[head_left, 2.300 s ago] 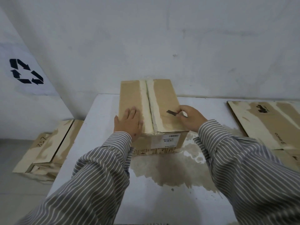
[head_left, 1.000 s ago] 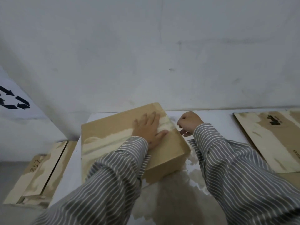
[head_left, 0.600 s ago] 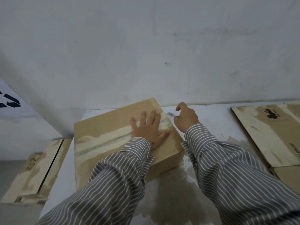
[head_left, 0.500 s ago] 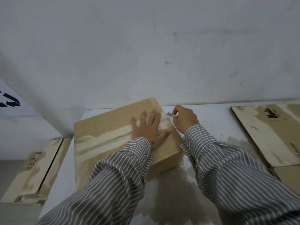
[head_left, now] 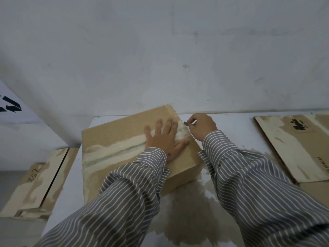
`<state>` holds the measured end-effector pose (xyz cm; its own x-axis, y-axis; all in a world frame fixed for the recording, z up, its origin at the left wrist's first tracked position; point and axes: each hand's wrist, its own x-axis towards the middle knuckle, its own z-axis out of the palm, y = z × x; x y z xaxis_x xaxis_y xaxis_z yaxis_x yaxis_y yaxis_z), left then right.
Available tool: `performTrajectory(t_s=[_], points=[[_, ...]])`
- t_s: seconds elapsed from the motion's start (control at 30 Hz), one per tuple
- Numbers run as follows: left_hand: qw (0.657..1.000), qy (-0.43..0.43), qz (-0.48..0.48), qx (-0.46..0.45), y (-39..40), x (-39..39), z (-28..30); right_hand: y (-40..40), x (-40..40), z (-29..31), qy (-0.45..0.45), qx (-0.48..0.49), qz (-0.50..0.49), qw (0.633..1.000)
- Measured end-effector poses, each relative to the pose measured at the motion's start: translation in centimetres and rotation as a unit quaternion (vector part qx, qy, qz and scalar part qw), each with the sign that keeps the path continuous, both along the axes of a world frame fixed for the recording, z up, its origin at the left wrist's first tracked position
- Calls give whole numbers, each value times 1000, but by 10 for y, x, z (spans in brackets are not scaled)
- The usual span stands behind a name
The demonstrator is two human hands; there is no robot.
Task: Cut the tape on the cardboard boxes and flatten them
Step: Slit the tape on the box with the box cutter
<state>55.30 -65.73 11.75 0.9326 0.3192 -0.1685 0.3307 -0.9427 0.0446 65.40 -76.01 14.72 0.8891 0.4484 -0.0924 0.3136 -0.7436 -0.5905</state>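
A scuffed grey-white wall [head_left: 160, 50] fills the upper frame. A white, stained counter [head_left: 236, 127] is set against it; grey floor [head_left: 8, 177] is seen lower left.

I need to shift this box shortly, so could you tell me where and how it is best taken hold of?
Grip the cardboard box by its two short end walls, one hand from each side. It lies flat on the white table, wide and low, with its taped seam still shut, so the top offers no hold; the left hand only presses there.
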Motion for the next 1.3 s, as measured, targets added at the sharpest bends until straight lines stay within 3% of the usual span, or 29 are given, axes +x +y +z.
performTrajectory(t_s=[0.2,0.33,0.63,1.3], points=[[1000,1,1,-1,1,0,1,-11,6,4,60,59,-5,996],[1000,2,2,-5,1,0,1,-15,9,7,24,91,-49,994],[1000,1,1,-7,1,-1,1,-1,5,2,5,27,-30,999],[1000,-1,2,-8,0,-1,2,0,2,0,-1,24,-41,999]])
